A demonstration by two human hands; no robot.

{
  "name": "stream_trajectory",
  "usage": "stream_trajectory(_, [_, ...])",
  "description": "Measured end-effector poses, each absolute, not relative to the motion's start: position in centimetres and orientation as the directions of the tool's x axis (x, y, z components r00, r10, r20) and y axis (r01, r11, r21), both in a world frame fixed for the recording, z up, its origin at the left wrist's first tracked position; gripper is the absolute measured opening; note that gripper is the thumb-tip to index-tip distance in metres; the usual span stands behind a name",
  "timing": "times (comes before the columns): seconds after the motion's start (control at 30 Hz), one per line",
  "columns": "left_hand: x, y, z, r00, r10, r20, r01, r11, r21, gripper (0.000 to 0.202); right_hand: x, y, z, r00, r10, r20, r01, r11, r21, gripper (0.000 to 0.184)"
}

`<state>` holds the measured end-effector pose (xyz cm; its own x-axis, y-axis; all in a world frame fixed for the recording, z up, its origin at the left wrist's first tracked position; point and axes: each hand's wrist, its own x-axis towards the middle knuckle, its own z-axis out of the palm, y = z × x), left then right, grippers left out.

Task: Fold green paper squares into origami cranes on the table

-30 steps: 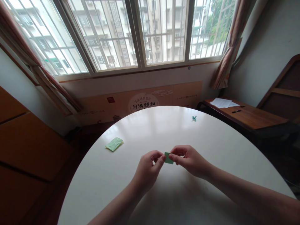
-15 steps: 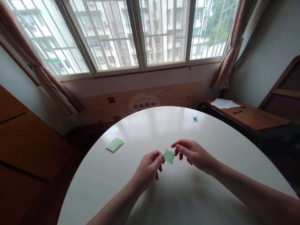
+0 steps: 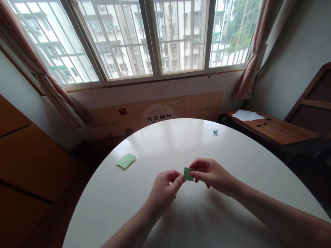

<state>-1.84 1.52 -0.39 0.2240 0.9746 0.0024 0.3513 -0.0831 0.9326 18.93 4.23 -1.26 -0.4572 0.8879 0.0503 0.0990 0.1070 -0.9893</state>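
A small folded square of green paper (image 3: pixel 187 174) is held above the white round table (image 3: pixel 103 206). My left hand (image 3: pixel 165 189) pinches its left side between thumb and fingers. From the other side, my right hand (image 3: pixel 210 174) grips the right edge, its thumb lying over the face of the paper. The fingertips behind the paper are partly hidden.
A light green paper packet (image 3: pixel 126 161) lies on the table's left part. Near the far right edge sits a small teal folded-paper bird (image 3: pixel 215 132). Beyond the table, a wooden bench (image 3: pixel 281 129) carries white sheets (image 3: pixel 247 115) and a small dark object.
My right hand has closed on the paper's right side; before, its fingers were more spread beside it. The paper has turned from a diamond to a more upright square.
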Motion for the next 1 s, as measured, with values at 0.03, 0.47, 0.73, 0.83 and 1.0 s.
stream_trajectory(0.03, [-1.8,1.5,-0.3,0.238,0.971,0.012,0.366,-0.101,0.925,0.031,18.9,4.2,-1.3,-0.451,0.89,0.062,0.071,0.106,-0.992,0.032])
stream_trajectory(0.47, [-1.4,1.3,-0.1,0.193,0.976,0.104,0.242,-0.15,0.959,0.019,18.4,3.5,-0.9,-0.496,0.866,0.06,0.07,0.109,-0.992,0.029])
stream_trajectory(0.73, [-1.4,1.3,0.0,0.188,0.964,0.189,0.273,-0.236,0.933,0.017,18.6,3.2,-0.4,-0.486,0.874,-0.005,0.057,0.026,-0.998,0.036])
stream_trajectory(0.83, [-1.5,1.3,-0.2,0.183,0.97,0.161,0.247,-0.204,0.947,0.027,18.6,3.1,-0.5,-0.461,0.886,0.053,0.076,0.098,-0.992,0.034])
stream_trajectory(1.0, [-1.6,1.4,-0.3,0.192,0.963,0.189,0.249,-0.234,0.94,0.018,18.5,2.9,-0.3,-0.448,0.89,0.081,0.095,0.137,-0.986,0.037])
